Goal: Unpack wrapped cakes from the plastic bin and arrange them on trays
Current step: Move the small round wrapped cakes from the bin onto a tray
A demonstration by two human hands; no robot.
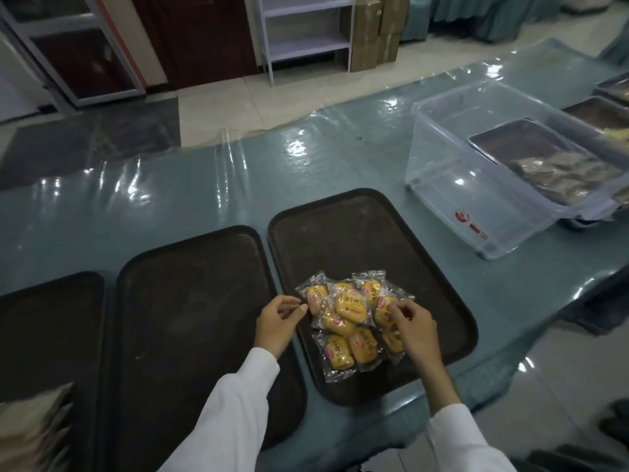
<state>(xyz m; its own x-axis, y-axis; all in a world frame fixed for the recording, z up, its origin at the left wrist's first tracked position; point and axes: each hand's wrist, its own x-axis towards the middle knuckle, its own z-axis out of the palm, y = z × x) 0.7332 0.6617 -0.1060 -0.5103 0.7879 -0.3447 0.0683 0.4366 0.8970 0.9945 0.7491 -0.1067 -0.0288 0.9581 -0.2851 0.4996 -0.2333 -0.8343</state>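
Tiled room | plastic-covered teal table (170, 199) | grey shelf (306, 32)

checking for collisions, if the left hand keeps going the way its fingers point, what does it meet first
The left hand points right, at the pile of wrapped cakes on the dark tray. It would likely meet the nearest cake's clear wrapper first; its fingertips look almost on it already.
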